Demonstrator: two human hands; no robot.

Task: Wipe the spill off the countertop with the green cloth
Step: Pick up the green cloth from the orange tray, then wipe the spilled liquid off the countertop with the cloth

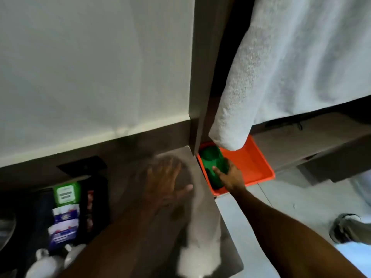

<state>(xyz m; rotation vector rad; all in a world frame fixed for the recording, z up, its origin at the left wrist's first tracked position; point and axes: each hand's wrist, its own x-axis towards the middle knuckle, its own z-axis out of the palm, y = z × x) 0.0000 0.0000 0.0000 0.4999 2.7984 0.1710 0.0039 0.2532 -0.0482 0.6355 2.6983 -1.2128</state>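
Green cloth (213,165): bunched, lying in the left end of an orange tray (251,163); long axis runs from the tray's far corner toward the near edge, roughly parallel to the tray's short side. Right hand (230,177): reaching into the tray, fingers (217,170) closed over the cloth's near part, gripping it. Tray: sits beside the countertop (200,197) edge, lower than it, under a hanging white towel (281,67). Left hand (166,181): spread flat, palm down, fingers splayed on the countertop, grasping nothing; blurred. Spill (177,212): a dark patch on the countertop just near of the left hand. Packets (65,213): left of the forearm, one green, others purple.
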